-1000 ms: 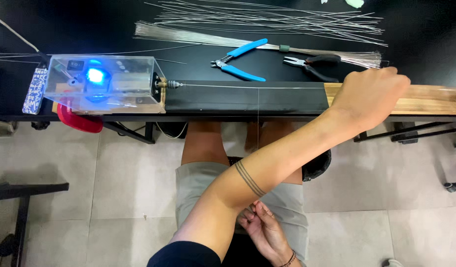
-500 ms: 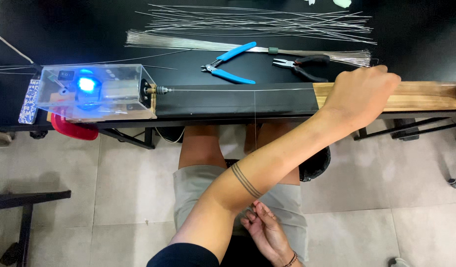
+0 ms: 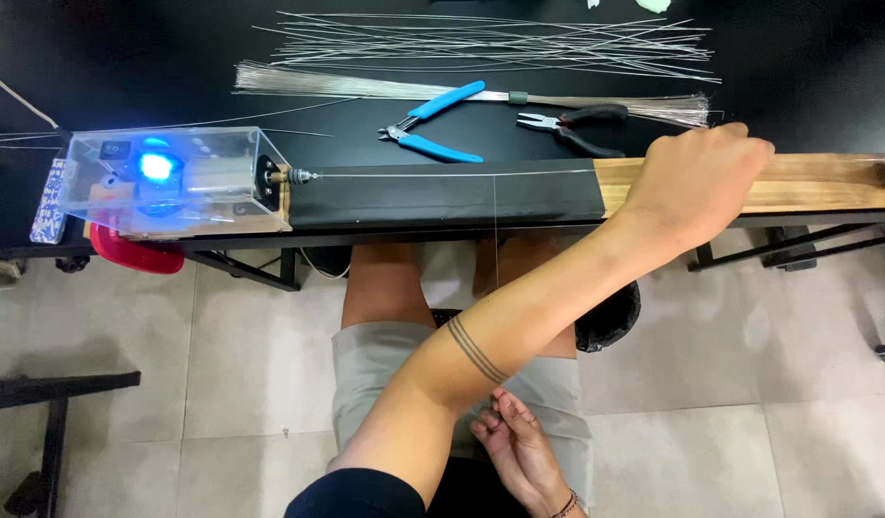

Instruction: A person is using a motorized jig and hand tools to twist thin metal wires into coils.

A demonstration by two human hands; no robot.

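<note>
Since the earlier frames, little has moved: the left hand (image 3: 697,182) remains on the wooden board (image 3: 816,182) at the table's front edge, and the right hand (image 3: 524,451) remains low over the lap; only the viewpoint has shifted slightly.

Packages and markings: a clear plastic box (image 3: 179,177) sits at the left end of the table edge, rectangular, with a blue light (image 3: 157,165) glowing inside. A small blue-and-white patterned strip (image 3: 51,200) lies against its left side. A red rounded object (image 3: 131,257) shows beneath the box.

A thin wire (image 3: 442,174) runs from the shaft (image 3: 294,176) on the box's right face, along the black strip (image 3: 442,197), to the left hand. A second fine strand (image 3: 495,230) drops from this wire toward the lap.

Left hand: fingers curled downward over the board where the wire ends; the fingertips are hidden, so the grip on the wire cannot be confirmed.

Right hand: fingers loosely bent, tips drawn close together beside the forearm; whether they pinch the strand cannot be told.

Blue-handled pliers (image 3: 433,129) and black-handled pliers (image 3: 572,129) lie behind the wire, in front of bundled wire rods (image 3: 481,43).
</note>
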